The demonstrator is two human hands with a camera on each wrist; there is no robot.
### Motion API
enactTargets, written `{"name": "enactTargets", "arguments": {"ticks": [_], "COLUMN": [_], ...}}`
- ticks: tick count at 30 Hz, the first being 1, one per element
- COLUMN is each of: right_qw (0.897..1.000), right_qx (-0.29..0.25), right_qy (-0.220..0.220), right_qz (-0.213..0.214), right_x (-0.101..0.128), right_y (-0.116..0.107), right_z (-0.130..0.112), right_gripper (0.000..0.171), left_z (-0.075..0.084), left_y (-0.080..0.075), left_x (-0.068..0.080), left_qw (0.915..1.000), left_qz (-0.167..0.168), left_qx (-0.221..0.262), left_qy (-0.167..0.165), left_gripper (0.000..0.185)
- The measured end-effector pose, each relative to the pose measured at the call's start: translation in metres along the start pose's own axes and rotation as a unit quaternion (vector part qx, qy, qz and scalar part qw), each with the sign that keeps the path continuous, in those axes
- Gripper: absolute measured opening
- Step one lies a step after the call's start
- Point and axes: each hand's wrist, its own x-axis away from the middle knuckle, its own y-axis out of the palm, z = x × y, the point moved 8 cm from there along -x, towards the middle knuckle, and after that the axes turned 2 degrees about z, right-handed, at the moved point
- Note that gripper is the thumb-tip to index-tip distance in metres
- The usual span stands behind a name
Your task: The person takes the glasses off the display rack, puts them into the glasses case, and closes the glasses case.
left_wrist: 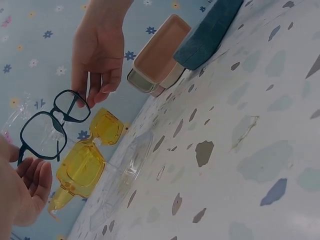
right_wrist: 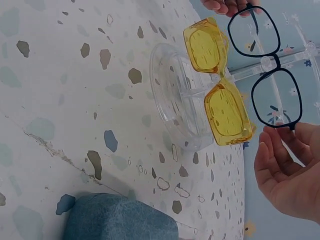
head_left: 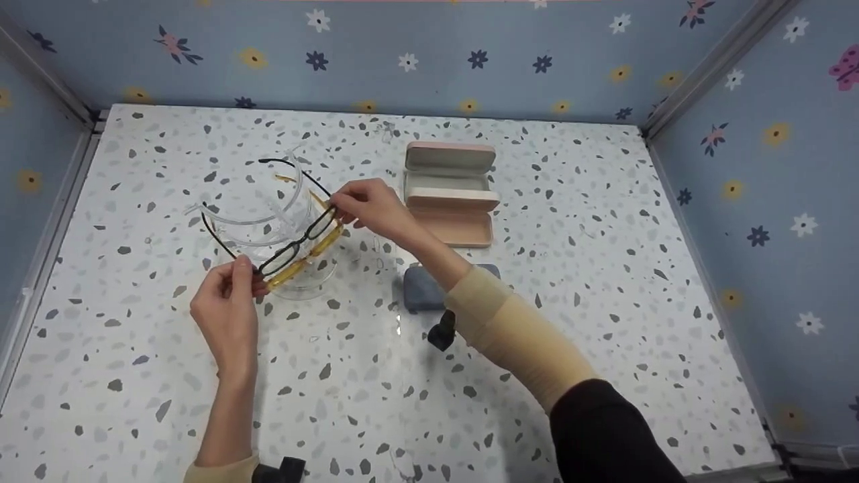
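Observation:
Dark-framed eyeglasses (head_left: pixel 303 239) are held at both ends of the front, with their temples spread toward the back. My left hand (head_left: pixel 229 312) pinches the near-left end by the hinge between thumb and fingers. At the other end, the fingertips of my right hand (head_left: pixel 379 211) grip the frame by its hinge. Behind and around them stands a clear plastic display stand (right_wrist: pixel 161 95) with curved arms. Just below the dark pair, yellow-tinted glasses (right_wrist: pixel 205 50) rest on this stand. In the right wrist view, the dark frame's bridge overlaps a clear support of the stand.
An opened pink glasses case (head_left: pixel 451 229) with a pale lining lies right of the stand. Nearer to me is a blue case (head_left: pixel 421 292), partly hidden under my right forearm. Flower-patterned walls (head_left: pixel 429 60) border the speckled white table (head_left: pixel 590 268).

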Motion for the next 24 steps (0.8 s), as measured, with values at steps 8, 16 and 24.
{"name": "enactTargets", "arguments": {"ticks": [8, 16, 24], "right_qw": [1.000, 0.999, 1.000], "right_qx": [-0.025, -0.020, -0.009], "right_qy": [0.014, 0.014, 0.016], "right_qz": [-0.008, -0.026, -0.021], "right_x": [0.003, 0.007, 0.011], "right_y": [-0.011, -0.027, -0.044], "right_z": [-0.004, -0.008, -0.010], "right_gripper": [0.025, 0.024, 0.026], "left_z": [0.006, 0.011, 0.007], "left_y": [0.005, 0.019, 0.037], "left_x": [0.016, 0.033, 0.053], "left_qw": [0.9985, 0.9963, 0.9945], "left_qz": [0.014, -0.001, -0.024], "left_qx": [0.036, 0.067, 0.086], "left_qy": [0.038, 0.054, 0.054], "left_gripper": [0.026, 0.030, 0.030]}}
